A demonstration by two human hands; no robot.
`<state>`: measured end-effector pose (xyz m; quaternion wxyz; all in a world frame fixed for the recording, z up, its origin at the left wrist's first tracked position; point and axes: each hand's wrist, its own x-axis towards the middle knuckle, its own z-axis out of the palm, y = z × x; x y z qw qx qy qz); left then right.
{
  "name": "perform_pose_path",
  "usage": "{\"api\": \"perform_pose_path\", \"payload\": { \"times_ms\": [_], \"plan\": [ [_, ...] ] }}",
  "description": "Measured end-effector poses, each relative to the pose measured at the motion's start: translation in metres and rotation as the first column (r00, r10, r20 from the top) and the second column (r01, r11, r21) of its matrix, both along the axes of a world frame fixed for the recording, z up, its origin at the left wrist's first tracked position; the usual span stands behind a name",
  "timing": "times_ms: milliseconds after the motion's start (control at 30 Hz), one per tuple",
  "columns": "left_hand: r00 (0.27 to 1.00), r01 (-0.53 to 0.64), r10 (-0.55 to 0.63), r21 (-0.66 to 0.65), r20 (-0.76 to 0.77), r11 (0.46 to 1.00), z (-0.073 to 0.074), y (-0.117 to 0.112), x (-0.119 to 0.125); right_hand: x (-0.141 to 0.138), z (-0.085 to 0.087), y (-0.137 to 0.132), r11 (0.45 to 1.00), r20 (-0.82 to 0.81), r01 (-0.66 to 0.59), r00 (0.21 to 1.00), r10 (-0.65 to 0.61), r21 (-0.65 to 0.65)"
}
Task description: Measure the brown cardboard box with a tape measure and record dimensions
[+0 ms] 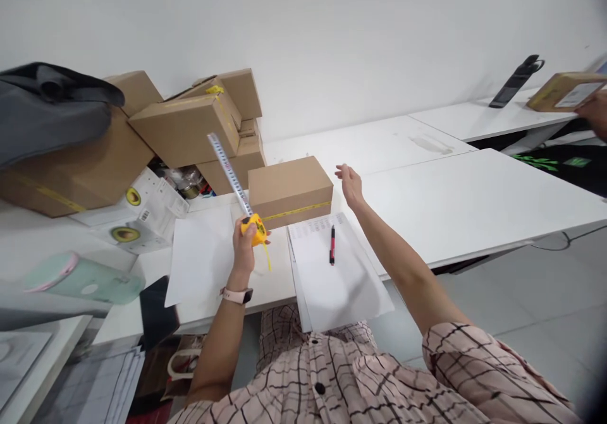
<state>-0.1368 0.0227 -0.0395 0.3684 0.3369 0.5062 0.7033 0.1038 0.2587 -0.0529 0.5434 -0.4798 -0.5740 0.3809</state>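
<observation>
Tape measure (256, 230) in left hand (243, 246)

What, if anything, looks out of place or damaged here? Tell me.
The paper stack sticks out past the front edge of the table, poorly supported there. Farther right, a greyish patch marks the otherwise white tabletop; stain or wear, I can't tell.

dark water bottle (515, 86), white avocado-printed boxes (147, 225)

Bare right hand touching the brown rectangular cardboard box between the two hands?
Apart. The head view shows white tabletop between the right hand and the right edge of the brown cardboard box.
</observation>
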Motion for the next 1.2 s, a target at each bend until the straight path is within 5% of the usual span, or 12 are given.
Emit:
{"api": "perform_pose_path", "payload": {
  "times_ms": [100,200,400,533,667,800,967,1067,1200],
  "plan": [
    [1.0,0.008,-0.007,-0.056,0.012,0.998,-0.01,0.009,-0.025,0.012,-0.014,-0.021,0.983,0.055,-0.161,0.985,0.166,-0.092],
    [0.993,0.106,-0.101,-0.079,0.061,0.991,0.0,0.02,-0.037,0.009,0.002,-0.03,0.967,0.185,-0.254,0.949,0.256,-0.034],
    [0.991,0.102,-0.107,0.065,0.084,0.993,0.046,0.041,-0.046,0.0,0.062,-0.018,0.967,0.518,-0.174,0.853,0.055,0.185],
    [0.988,0.127,-0.128,0.016,0.091,0.992,0.062,0.057,-0.046,-0.012,0.071,-0.008,0.966,0.673,-0.138,0.738,-0.047,0.219],
    [0.993,0.111,-0.113,0.044,0.037,0.993,0.066,0.047,-0.027,-0.019,0.072,-0.005,0.934,0.787,-0.279,0.617,-0.006,0.225],
    [0.969,0.227,-0.234,0.086,0.078,0.97,0.051,0.006,0.021,-0.015,0.074,-0.008,0.885,0.81,-0.392,0.586,0.032,0.249],
    [0.873,0.466,-0.452,-0.041,0.183,0.884,0.009,-0.029,0.08,-0.014,0.075,-0.014,0.877,0.815,-0.355,0.575,-0.068,0.323],
    [0.859,0.485,-0.457,-0.079,0.23,0.871,-0.007,-0.031,0.094,-0.015,0.076,-0.019,0.873,0.822,-0.346,0.56,-0.102,0.344],
    [0.856,0.481,-0.448,-0.081,0.259,0.873,-0.01,-0.029,0.097,-0.015,0.076,-0.022,0.869,0.847,-0.359,0.519,-0.117,0.34]
  ]
}}
